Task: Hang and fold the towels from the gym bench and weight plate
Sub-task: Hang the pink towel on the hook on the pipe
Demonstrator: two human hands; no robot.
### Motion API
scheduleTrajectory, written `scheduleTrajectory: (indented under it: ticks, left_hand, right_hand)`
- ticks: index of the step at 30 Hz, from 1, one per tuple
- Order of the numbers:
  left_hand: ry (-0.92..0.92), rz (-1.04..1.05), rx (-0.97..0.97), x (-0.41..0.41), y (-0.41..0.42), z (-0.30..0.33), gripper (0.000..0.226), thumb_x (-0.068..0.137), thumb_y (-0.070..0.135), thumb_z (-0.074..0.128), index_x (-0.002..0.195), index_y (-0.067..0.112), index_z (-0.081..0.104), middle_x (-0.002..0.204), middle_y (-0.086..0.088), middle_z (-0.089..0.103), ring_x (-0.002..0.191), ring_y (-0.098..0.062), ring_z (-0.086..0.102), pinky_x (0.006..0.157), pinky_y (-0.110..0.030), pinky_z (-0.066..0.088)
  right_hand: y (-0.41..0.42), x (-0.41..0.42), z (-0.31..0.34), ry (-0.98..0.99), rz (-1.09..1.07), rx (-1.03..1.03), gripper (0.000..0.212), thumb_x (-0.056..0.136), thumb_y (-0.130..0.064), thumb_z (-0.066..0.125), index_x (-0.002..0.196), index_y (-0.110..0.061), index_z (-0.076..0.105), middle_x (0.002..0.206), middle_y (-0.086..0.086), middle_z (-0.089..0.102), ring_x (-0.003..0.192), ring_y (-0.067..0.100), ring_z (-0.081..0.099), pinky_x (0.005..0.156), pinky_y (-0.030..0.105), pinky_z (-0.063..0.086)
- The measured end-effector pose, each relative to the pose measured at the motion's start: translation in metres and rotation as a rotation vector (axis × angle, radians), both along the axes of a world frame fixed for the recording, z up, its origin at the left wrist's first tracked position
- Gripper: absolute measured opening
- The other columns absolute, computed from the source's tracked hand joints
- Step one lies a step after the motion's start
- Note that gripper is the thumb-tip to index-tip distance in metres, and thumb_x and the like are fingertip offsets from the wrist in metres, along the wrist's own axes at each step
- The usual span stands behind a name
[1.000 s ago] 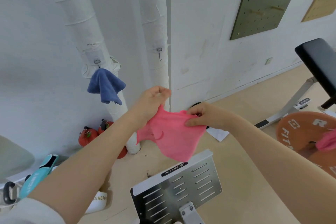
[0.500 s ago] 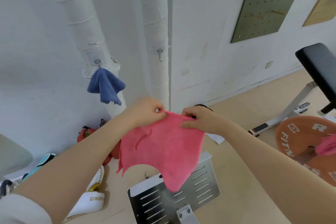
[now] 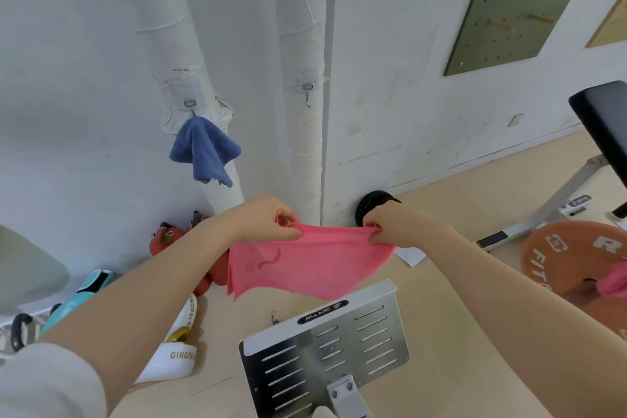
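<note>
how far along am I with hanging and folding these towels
Done: a blue towel hangs from the hook on the left pipe. In hand: your left hand and right hand pinch a pink towel stretched between them. Left: another pink towel lies on the weight plate; the second hook is free.

Bright, even daylight, soft faint shadows; wide-angle bending at edges, slight softness throughout

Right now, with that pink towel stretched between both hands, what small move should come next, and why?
Probably lift the pink towel toward the bare hook on the right pipe. The left hand and right hand each pinch a top corner, the blue towel already hangs on the other hook, and this one is free.
</note>
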State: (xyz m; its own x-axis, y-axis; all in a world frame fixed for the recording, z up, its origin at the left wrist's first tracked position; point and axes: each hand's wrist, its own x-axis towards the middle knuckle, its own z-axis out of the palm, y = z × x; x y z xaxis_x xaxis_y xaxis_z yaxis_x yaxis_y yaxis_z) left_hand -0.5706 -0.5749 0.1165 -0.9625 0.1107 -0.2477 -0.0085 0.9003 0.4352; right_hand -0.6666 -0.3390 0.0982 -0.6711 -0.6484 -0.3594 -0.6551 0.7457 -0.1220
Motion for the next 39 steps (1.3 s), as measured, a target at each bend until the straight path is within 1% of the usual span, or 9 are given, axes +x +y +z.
scheduleTrajectory:
  ticks: [4,9,16,20,23,25,29,32,39]
  left_hand:
    - [-0.021,-0.020,-0.063,0.001,-0.002,-0.003,0.023,0.087,0.034,0.060,0.101,0.017,0.068,0.089,0.001,0.066,0.076,-0.012,0.055,0.074,-0.027,0.045]
    - [0.162,0.141,-0.128,-0.001,-0.018,-0.020,0.012,0.090,0.026,0.053,0.096,0.018,0.059,0.086,0.003,0.058,0.079,-0.018,0.053,0.067,-0.028,0.039]
    - [0.258,0.397,-0.162,0.003,-0.038,-0.049,0.013,0.093,0.019,0.046,0.095,0.011,0.055,0.094,-0.005,0.053,0.082,-0.022,0.049,0.067,-0.031,0.035]
    - [0.363,0.515,0.133,0.007,-0.052,-0.050,0.010,0.090,0.021,0.056,0.088,0.012,0.060,0.082,0.001,0.053,0.078,-0.018,0.051,0.069,-0.028,0.041]
    - [0.271,0.634,0.427,0.010,-0.063,-0.041,0.011,0.087,0.024,0.061,0.082,0.015,0.062,0.076,0.003,0.058,0.074,-0.014,0.050,0.065,-0.022,0.038]
    - [0.161,0.659,0.563,0.014,-0.075,-0.035,0.015,0.084,0.029,0.066,0.076,0.016,0.064,0.071,0.002,0.059,0.070,-0.014,0.051,0.067,-0.025,0.039]
    - [0.050,0.566,0.483,0.018,-0.086,-0.024,0.028,0.080,0.039,0.068,0.071,0.013,0.062,0.068,0.002,0.057,0.066,-0.011,0.051,0.067,-0.024,0.040]
    - [0.006,0.574,0.511,0.022,-0.093,-0.021,0.035,0.077,0.051,0.066,0.076,0.017,0.059,0.071,0.000,0.054,0.068,-0.012,0.049,0.068,-0.028,0.039]
    - [-0.179,0.685,1.181,0.048,-0.117,-0.019,0.018,0.095,0.018,0.046,0.097,0.012,0.063,0.090,-0.006,0.066,0.066,-0.007,0.067,0.060,-0.022,0.056]
  right_hand:
    - [0.000,-0.004,-0.003,0.139,-0.035,0.117,0.016,0.088,-0.014,0.045,0.095,-0.018,0.059,0.090,0.002,0.050,0.081,0.022,0.046,0.069,0.033,0.038]
    - [0.005,-0.009,-0.023,0.212,-0.063,0.120,0.021,0.090,-0.033,0.044,0.073,-0.021,0.047,0.092,0.004,0.054,0.099,0.026,0.050,0.084,0.035,0.033]
    - [0.002,-0.006,-0.021,-0.350,-0.375,-0.645,0.040,0.088,-0.033,0.058,0.054,-0.016,0.046,0.057,0.001,0.037,0.057,0.015,0.034,0.058,0.031,0.028]
    - [-0.011,0.000,-0.005,-0.626,-0.483,-0.977,0.025,0.088,-0.017,0.061,0.064,-0.013,0.058,0.063,0.002,0.057,0.066,0.019,0.053,0.073,0.034,0.048]
    - [-0.021,0.004,0.007,-0.631,-0.470,-1.000,0.015,0.088,-0.012,0.060,0.074,-0.012,0.059,0.058,-0.006,0.058,0.056,0.008,0.054,0.060,0.022,0.052]
    - [-0.027,0.003,0.010,-0.530,-0.475,-0.985,0.011,0.087,-0.009,0.060,0.078,-0.015,0.059,0.061,-0.004,0.055,0.055,0.008,0.052,0.055,0.021,0.049]
    - [-0.039,-0.001,0.008,-0.044,-0.457,-0.786,0.009,0.086,-0.012,0.056,0.083,-0.018,0.063,0.074,0.005,0.061,0.067,0.016,0.051,0.062,0.024,0.042]
    - [-0.051,0.004,0.009,0.069,-0.545,-0.750,0.011,0.087,-0.012,0.054,0.091,-0.014,0.065,0.079,0.002,0.061,0.074,0.017,0.055,0.064,0.027,0.043]
    - [-0.074,0.028,0.016,-0.396,-0.847,-0.874,0.010,0.085,-0.007,0.050,0.094,-0.007,0.056,0.072,0.008,0.056,0.059,0.020,0.053,0.064,0.036,0.053]
